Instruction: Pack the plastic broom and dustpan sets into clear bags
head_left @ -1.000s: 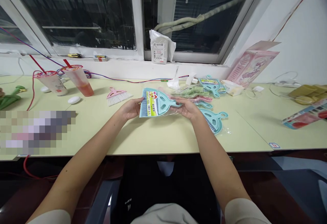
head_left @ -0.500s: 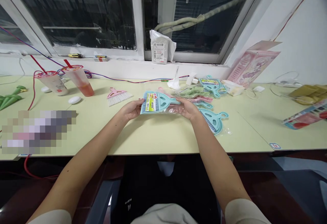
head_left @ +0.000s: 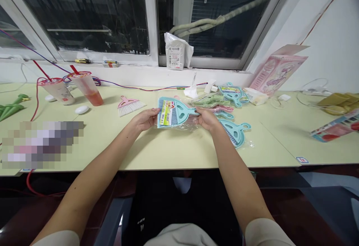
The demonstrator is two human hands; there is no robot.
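Observation:
A light-blue mini dustpan and brush set (head_left: pixel 181 113) with a yellow-green label hangs just above the table, its clear plastic wrap drooping below. My left hand (head_left: pixel 147 119) grips its wide end at the left. Around the handle end at the right, my right hand (head_left: pixel 206 119) is closed. To the right of my right hand lies another light-blue dustpan set (head_left: pixel 236 130) on the table. Behind my hands is a pile with green wrapped sets (head_left: pixel 209 100), pink pieces (head_left: pixel 221 108) and a blue labelled set (head_left: pixel 232 93). A loose pink hand brush (head_left: pixel 129 105) rests to the left.
Two drink cups with red straws, a paler cup (head_left: pixel 57 90) and a pink-drink cup (head_left: pixel 87 88), stand at the back left near a white oval object (head_left: pixel 82 109). A pink box (head_left: pixel 277 72) is at the back right. Cables (head_left: pixel 140 88) run along the wall.
The blue dustpan set has shifted slightly right and tilted, its label turned a little, with both hands still on it. The plastic wrap now hangs lower beneath it.

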